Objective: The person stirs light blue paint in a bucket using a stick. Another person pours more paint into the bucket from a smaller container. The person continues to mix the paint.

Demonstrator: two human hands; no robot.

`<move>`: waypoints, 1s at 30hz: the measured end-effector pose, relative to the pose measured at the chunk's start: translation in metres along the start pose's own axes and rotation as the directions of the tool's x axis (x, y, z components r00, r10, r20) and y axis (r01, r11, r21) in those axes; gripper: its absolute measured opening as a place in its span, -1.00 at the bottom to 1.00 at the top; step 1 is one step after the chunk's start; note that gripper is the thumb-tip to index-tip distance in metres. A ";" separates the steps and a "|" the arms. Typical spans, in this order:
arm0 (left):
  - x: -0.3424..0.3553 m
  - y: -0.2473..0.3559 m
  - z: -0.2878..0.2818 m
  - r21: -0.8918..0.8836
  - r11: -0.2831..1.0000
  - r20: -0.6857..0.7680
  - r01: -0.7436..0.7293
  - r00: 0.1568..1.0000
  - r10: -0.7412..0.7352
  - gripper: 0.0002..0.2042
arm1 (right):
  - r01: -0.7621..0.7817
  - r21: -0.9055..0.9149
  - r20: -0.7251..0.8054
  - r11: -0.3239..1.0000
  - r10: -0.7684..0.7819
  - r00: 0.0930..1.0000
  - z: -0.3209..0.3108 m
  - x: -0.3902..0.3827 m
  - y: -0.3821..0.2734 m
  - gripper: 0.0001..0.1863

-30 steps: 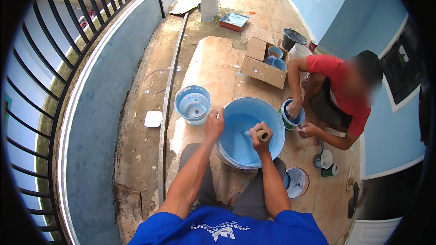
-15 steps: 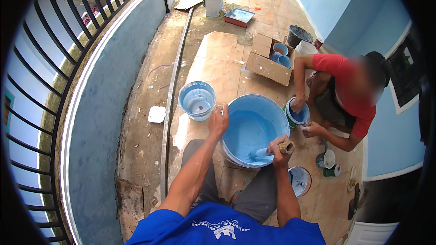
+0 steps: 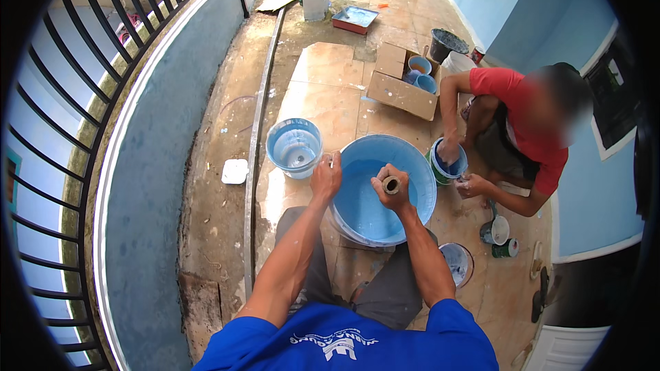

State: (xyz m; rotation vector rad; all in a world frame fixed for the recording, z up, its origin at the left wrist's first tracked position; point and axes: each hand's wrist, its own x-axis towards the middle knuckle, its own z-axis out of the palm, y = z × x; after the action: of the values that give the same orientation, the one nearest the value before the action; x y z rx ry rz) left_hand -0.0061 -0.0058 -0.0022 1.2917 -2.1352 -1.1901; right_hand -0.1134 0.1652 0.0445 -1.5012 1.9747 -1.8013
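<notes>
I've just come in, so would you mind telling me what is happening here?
The person's left hand holds a large paint bucket by its left rim, while the right hand grips a hollow-ended stick over the blue paint. To the right, a co-worker in red crouches with one hand in a smaller bucket.

"What colours does the big bucket (image 3: 414, 159) show?"

"Pale blue inside, stronger blue paint (image 3: 357, 199), and a tan stick (image 3: 391, 185)."

"Left of it?"

"A whitish pail (image 3: 292, 139) streaked with blue."

"Right of the bucket?"

"A red shirt (image 3: 505, 89)."

"Beyond the bucket?"

"A brown carton (image 3: 402, 97) and a red tray (image 3: 350, 27), light blue within."

"Nearer than the bucket?"

"Grey trousers (image 3: 390, 295) and a bright blue shirt (image 3: 419, 343) printed in white."
</notes>
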 end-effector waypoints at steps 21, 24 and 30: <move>-0.002 0.005 -0.002 -0.053 0.998 0.029 0.025 0.999 -0.023 -0.43 | -0.126 0.420 -0.232 0.898 0.241 0.942 0.033 -0.017 -0.056 -0.74; -0.001 0.004 -0.003 -0.049 0.999 0.047 0.023 0.999 -0.021 -0.43 | -0.084 0.345 -0.333 0.935 0.206 0.920 0.044 -0.001 -0.034 -0.74; 0.001 0.001 0.000 -0.054 0.998 0.049 -0.013 0.999 0.015 -0.44 | -0.155 0.215 -0.349 0.964 0.224 0.910 0.054 -0.020 -0.008 -0.75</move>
State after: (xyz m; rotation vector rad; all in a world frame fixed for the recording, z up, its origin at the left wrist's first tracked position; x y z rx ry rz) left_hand -0.0073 -0.0069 -0.0013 1.2347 -2.1278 -1.2768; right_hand -0.0649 0.1407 0.0236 -0.9291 1.9492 -2.2330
